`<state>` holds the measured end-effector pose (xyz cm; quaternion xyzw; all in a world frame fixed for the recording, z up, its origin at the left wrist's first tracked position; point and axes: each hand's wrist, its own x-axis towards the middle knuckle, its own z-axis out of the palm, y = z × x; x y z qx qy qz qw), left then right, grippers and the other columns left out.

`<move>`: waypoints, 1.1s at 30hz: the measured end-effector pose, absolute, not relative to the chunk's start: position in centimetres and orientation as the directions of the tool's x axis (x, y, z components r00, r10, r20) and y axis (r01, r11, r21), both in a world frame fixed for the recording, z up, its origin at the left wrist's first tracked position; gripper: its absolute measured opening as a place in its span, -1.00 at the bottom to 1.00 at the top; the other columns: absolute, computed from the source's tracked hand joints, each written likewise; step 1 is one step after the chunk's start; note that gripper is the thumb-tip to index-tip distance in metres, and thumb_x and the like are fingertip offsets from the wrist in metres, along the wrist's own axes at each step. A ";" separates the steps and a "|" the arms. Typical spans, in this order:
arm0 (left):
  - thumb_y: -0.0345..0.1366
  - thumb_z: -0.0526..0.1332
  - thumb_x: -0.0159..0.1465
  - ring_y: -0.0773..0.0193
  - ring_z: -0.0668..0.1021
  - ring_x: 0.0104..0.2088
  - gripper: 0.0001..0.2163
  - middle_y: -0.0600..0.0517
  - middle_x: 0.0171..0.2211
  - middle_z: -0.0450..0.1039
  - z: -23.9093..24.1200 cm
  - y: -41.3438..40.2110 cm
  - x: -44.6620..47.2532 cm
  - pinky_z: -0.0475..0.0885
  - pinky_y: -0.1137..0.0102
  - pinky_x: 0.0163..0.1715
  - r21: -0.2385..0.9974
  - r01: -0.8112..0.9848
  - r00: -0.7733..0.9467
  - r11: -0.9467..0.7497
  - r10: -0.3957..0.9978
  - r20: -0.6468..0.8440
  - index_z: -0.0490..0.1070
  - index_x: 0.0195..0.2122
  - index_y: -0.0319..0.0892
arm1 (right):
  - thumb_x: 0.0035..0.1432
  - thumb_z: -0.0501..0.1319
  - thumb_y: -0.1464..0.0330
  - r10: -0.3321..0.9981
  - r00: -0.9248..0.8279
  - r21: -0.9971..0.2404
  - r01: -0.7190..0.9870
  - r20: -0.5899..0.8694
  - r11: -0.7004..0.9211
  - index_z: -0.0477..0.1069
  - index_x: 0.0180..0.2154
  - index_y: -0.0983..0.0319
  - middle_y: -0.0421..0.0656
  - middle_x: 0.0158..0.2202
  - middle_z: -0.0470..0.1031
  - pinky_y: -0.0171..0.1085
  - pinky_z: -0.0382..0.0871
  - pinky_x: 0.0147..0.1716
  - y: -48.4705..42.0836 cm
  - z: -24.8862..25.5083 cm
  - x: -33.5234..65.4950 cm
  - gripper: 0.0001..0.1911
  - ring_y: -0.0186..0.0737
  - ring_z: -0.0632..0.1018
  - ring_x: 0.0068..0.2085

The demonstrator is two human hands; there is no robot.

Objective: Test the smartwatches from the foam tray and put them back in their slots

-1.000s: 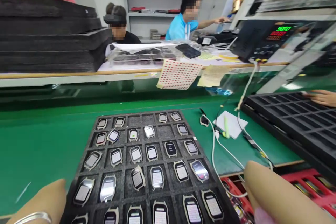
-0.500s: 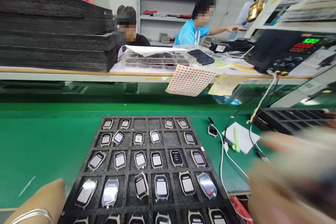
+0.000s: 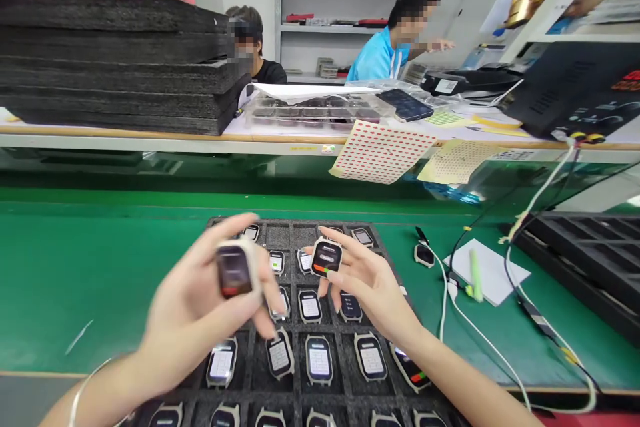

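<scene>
Over the left part of a black foam tray (image 3: 340, 339), my left hand (image 3: 195, 307) grips a smartwatch (image 3: 235, 269) without a strap, its dark screen tilted towards me and slightly blurred. My right hand (image 3: 373, 287) pinches a second smartwatch (image 3: 327, 257) by its edges; a red and green bar glows at the bottom of its screen. Beneath both hands, the tray's compartments hold several more strapless watches, such as one watch (image 3: 319, 358) with a lit white list. My hands and forearms cover part of the tray.
On the green bench, right of the tray, lie a small watch (image 3: 424, 254), white cables (image 3: 480, 327) and a white pad (image 3: 493, 273) with a green pen. Black trays (image 3: 590, 253) stand further right. A shelf above holds stacked black foam (image 3: 110, 67). Two people are behind it.
Both hands have come in over the tray, each now holding a watch. Earlier, only the left forearm and a blurred right hand showed at the edges. The view has shifted slightly.
</scene>
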<state>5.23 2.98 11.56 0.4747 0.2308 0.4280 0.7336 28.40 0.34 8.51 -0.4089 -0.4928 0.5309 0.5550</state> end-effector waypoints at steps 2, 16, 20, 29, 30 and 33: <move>-0.39 0.31 0.18 0.23 0.56 -0.37 -0.49 0.00 -0.31 0.43 10.8 4.6 7.3 0.53 0.42 -0.49 0.907 -0.377 0.600 0.188 0.795 0.085 0.23 0.15 -0.07 | 0.13 0.25 0.44 0.993 -0.041 -0.978 -0.184 0.109 0.099 0.22 0.18 0.17 0.06 0.00 0.46 -0.33 0.39 -0.62 0.3 8.4 28.4 -0.42 -0.22 0.55 -0.42; -0.37 0.20 0.25 0.10 0.53 -0.15 -0.54 -0.12 -0.12 0.42 7.5 6.0 9.2 0.50 0.18 -0.18 0.894 -0.361 0.706 0.264 0.704 0.077 0.19 0.17 -0.13 | 0.16 0.28 0.29 0.995 0.070 -0.997 -0.010 0.070 0.071 0.34 0.10 0.21 -0.10 -0.37 0.56 -0.38 0.24 -0.73 0.5 7.7 28.8 -0.53 -0.31 0.47 -0.61; -0.30 0.19 0.29 0.13 0.56 -0.24 -0.57 -0.11 -0.24 0.45 7.3 6.3 9.5 0.53 0.25 -0.28 0.895 -0.346 0.691 0.283 0.722 0.039 0.18 0.17 -0.20 | 0.16 0.27 0.33 0.995 -0.050 -0.992 -0.094 0.084 0.079 0.26 0.16 0.17 -0.04 -0.25 0.55 -0.33 0.36 -0.65 0.0 7.9 29.0 -0.46 -0.20 0.55 -0.48; -0.46 0.30 0.11 0.10 0.56 -0.20 -0.38 -0.10 -0.18 0.46 7.0 6.6 9.1 0.52 0.19 -0.20 0.882 -0.377 0.675 0.282 0.736 0.053 0.13 0.20 -0.18 | 0.12 0.32 0.36 0.996 -0.053 -0.990 -0.120 0.075 0.069 0.23 0.18 0.21 -0.05 -0.32 0.55 -0.31 0.40 -0.65 0.0 7.3 28.7 -0.40 -0.17 0.56 -0.47; -0.47 0.32 0.10 0.11 0.56 -0.19 -0.35 -0.09 -0.18 0.46 7.0 6.5 9.2 0.52 0.20 -0.19 0.885 -0.373 0.672 0.279 0.739 0.050 0.11 0.21 -0.18 | 0.12 0.32 0.37 0.995 -0.063 -0.989 -0.127 0.078 0.070 0.23 0.18 0.21 -0.05 -0.31 0.55 -0.31 0.40 -0.64 0.0 7.3 28.8 -0.40 -0.17 0.56 -0.47; -0.41 0.33 0.12 0.14 0.56 -0.23 -0.33 -0.09 -0.21 0.46 7.0 6.4 9.3 0.53 0.23 -0.24 0.895 -0.352 0.654 0.275 0.756 0.025 0.08 0.23 -0.19 | 0.15 0.27 0.40 0.993 -0.084 -0.986 -0.154 0.079 0.066 0.25 0.17 0.21 -0.07 -0.34 0.56 -0.30 0.40 -0.61 0.0 7.2 28.9 -0.45 -0.15 0.57 -0.44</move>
